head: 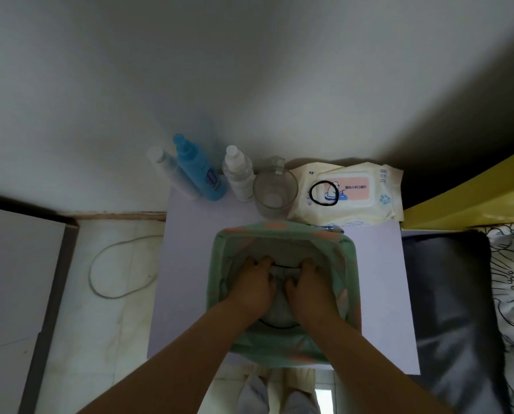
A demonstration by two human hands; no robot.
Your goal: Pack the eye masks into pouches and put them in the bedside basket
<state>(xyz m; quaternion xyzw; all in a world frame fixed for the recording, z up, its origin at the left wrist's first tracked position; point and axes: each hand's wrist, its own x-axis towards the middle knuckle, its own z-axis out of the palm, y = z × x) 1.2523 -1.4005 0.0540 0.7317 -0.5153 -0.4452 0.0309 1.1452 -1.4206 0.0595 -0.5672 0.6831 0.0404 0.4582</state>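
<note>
A green fabric basket [351, 264] with orange patches stands on the white bedside table [378, 294]. Both my hands are down inside it. My left hand [251, 286] and my right hand [308, 289] press side by side on a grey pouch [279, 309] at the basket's bottom, fingers curled over its far edge. A thin black cord or strap shows at the pouch's far and near edges. No eye mask shows outside the pouch; my hands cover most of it.
Along the table's back edge stand a white bottle [166, 168], a blue spray bottle [200, 168], a clear bottle [239, 174], a glass cup [275, 189] and a wipes pack [351, 192] with a black hair tie [324, 193]. A bed [459, 294] is at right; a cable loop [121, 267] lies on the floor at left.
</note>
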